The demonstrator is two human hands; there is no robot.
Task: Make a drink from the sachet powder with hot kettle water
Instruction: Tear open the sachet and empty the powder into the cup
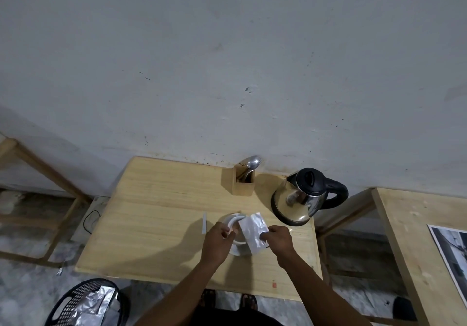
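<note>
A silver foil sachet [253, 232] is tilted over a white cup [234, 220] near the table's front middle. My right hand [279, 242] pinches the sachet's lower right edge. My left hand [218, 242] grips the cup's near left side; whether it also touches the sachet I cannot tell. The cup's inside is mostly hidden by the sachet. A steel kettle [300, 199] with a black lid and handle stands to the right behind the cup. A torn white strip [204, 222] lies left of the cup.
A wooden holder [243, 184] with a spoon [252, 162] stands at the back of the wooden table [151, 212], by the wall. A black basket [88, 303] with foil wrappers sits on the floor at front left. Another wooden table [414, 237] is at right.
</note>
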